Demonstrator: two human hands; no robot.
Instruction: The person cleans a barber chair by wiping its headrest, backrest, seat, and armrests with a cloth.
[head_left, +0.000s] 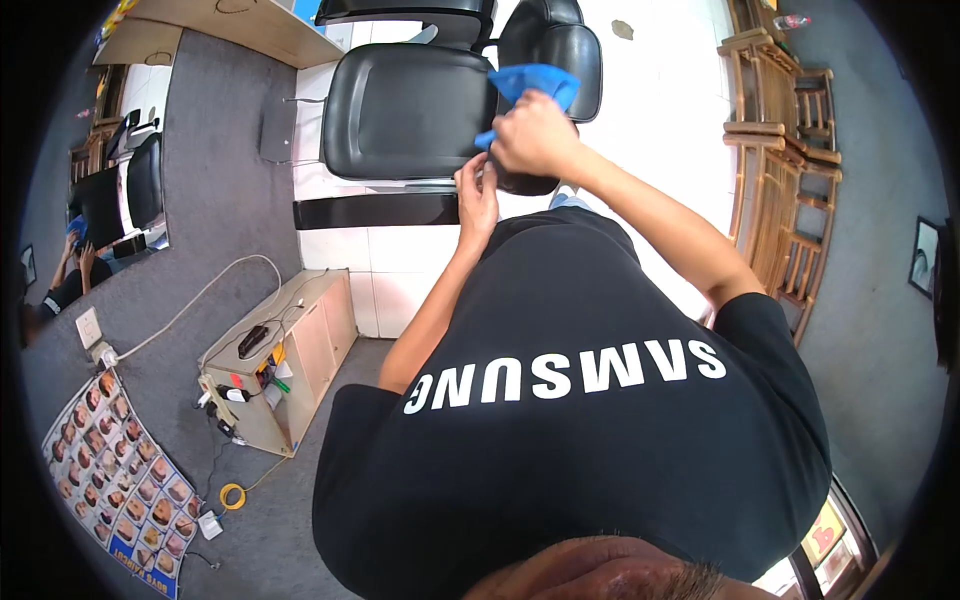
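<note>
My right hand is closed around a blue cloth, whose wide part fans out above the fist while a small end shows below it. It is over the joint between the black padded seat and the backrest of a salon chair. My left hand is at the near edge of the seat, below the cloth, with fingers stretched upward and apart. Its fingertips appear to touch the chair's edge. A black armrest lies to the left of that hand.
To the left stands a wooden cabinet with a black clipper and cables on top. A mirror and a haircut poster are on the wall. Bamboo seats line the right side. A second black chair is partly visible.
</note>
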